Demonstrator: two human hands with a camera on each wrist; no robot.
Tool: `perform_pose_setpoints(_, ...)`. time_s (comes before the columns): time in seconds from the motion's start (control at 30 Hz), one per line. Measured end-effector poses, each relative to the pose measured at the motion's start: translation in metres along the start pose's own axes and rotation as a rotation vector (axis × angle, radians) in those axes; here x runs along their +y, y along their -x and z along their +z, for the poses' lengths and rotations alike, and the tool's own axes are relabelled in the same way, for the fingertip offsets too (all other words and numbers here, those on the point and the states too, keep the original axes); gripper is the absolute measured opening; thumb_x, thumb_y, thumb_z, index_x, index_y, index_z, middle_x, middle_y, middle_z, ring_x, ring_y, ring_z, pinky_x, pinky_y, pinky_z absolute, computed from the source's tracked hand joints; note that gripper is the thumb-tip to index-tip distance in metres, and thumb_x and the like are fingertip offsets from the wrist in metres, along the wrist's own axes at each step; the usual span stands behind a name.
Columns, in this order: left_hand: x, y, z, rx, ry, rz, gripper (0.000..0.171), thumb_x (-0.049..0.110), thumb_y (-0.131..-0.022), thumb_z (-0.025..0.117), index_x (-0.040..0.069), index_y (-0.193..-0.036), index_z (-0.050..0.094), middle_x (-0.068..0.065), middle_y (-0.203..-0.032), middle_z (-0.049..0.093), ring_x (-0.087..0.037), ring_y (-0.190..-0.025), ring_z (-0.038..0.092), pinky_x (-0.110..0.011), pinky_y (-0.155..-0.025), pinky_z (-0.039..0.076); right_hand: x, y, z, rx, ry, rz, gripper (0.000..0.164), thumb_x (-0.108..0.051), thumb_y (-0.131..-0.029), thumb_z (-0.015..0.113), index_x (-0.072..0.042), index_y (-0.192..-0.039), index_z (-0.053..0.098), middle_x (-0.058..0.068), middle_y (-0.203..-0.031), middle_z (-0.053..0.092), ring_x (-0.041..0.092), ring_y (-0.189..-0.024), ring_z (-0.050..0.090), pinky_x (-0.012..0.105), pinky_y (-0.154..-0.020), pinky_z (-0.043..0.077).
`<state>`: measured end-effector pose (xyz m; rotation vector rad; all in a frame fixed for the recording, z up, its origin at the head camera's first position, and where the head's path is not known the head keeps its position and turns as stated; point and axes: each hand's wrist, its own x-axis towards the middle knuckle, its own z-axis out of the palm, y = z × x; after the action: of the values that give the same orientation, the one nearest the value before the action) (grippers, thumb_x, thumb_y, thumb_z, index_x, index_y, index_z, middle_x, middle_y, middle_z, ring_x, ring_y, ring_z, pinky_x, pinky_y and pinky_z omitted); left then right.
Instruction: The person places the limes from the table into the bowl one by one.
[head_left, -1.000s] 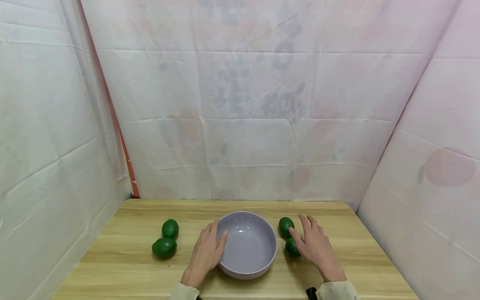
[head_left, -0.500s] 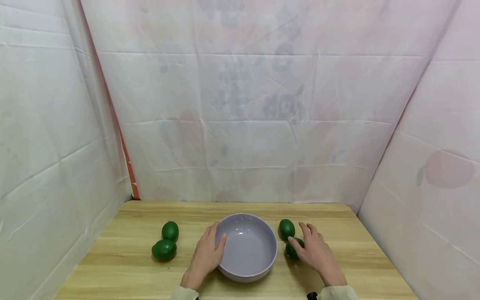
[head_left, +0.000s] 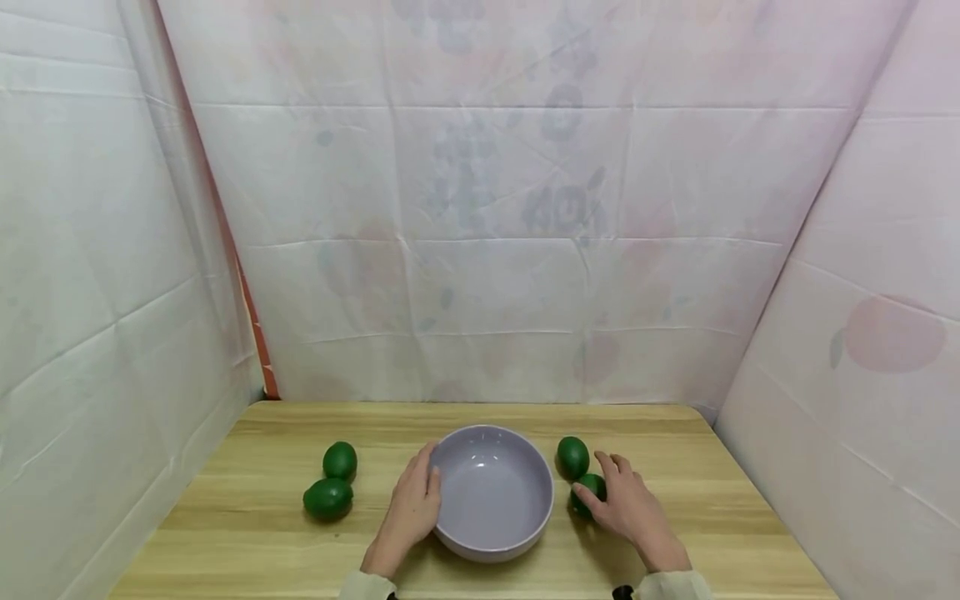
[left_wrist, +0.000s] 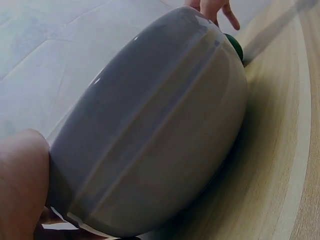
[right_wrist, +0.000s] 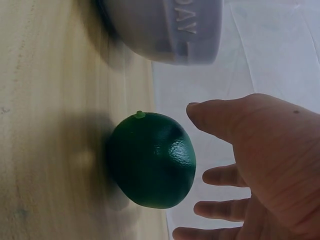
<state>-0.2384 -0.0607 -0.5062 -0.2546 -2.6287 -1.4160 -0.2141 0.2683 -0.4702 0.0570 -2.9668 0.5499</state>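
Note:
A lilac-grey round bowl (head_left: 493, 492) stands in the middle of the wooden table, with nothing in it. My left hand (head_left: 408, 510) rests along the bowl's left side, fingers extended and thumb at the rim; the left wrist view shows this hand (left_wrist: 22, 180) against the outer wall. On the right, my right hand (head_left: 632, 508) hovers with spread fingers around the nearer green lime (head_left: 589, 493). In the right wrist view a gap shows between the thumb and this lime (right_wrist: 154, 160). Just behind it lies another lime (head_left: 573, 457).
Two more limes, one farther back (head_left: 340, 461) and one nearer (head_left: 328, 499), lie close together on the table's left. Pale printed sheets (head_left: 480, 317) hang behind the table (head_left: 247, 533) and along both sides.
My left thumb has drawn back from over the bowl's inside to its rim. My right hand has shifted slightly nearer to me and lower around the near lime.

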Motion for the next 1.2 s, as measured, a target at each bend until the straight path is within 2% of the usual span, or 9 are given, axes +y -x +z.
perform_pose_setpoints(0.33, -0.001, -0.001, 0.000, -0.005, 0.044, -0.007, 0.047, 0.010, -0.109, 0.033, 0.010, -0.156, 0.037, -0.016, -0.158, 0.044, -0.038, -0.148, 0.042, -0.057, -0.120, 0.036, 0.001, -0.003, 0.002, -0.031, -0.006, 0.016, 0.077, -0.045, -0.094, 0.069, 0.007, -0.145, 0.046, 0.039, -0.142, 0.047, 0.057, -0.119, 0.057, 0.065, -0.089, 0.054)
perform_pose_setpoints(0.83, -0.004, -0.001, 0.001, 0.002, 0.044, 0.002, 0.046, 0.009, -0.109, 0.032, 0.008, -0.155, 0.038, -0.017, -0.157, 0.046, -0.038, -0.147, 0.043, -0.057, -0.120, 0.037, 0.002, -0.005, 0.010, -0.065, -0.030, 0.045, 0.078, -0.044, -0.093, 0.069, 0.011, -0.143, 0.046, 0.038, -0.138, 0.051, 0.052, -0.116, 0.061, 0.061, -0.091, 0.055)
perform_pose_setpoints(1.0, -0.003, -0.002, 0.001, 0.008, 0.043, 0.003, 0.046, 0.010, -0.109, 0.032, 0.008, -0.155, 0.038, -0.016, -0.157, 0.046, -0.037, -0.147, 0.043, -0.057, -0.120, 0.036, 0.000, -0.004, 0.010, -0.076, -0.063, 0.049, 0.087, -0.045, -0.086, 0.077, 0.015, -0.141, 0.045, 0.037, -0.130, 0.055, 0.043, -0.105, 0.066, 0.054, -0.085, 0.057)
perform_pose_setpoints(1.2, -0.005, -0.001, 0.001, 0.006, 0.037, 0.005, 0.047, 0.010, -0.109, 0.031, 0.007, -0.155, 0.038, -0.017, -0.157, 0.046, -0.037, -0.147, 0.043, -0.056, -0.120, 0.037, 0.001, -0.005, 0.011, -0.071, -0.091, 0.060, 0.079, -0.039, -0.086, 0.079, 0.018, -0.132, 0.050, 0.027, -0.109, 0.062, 0.025, -0.087, 0.063, 0.042, -0.073, 0.055)
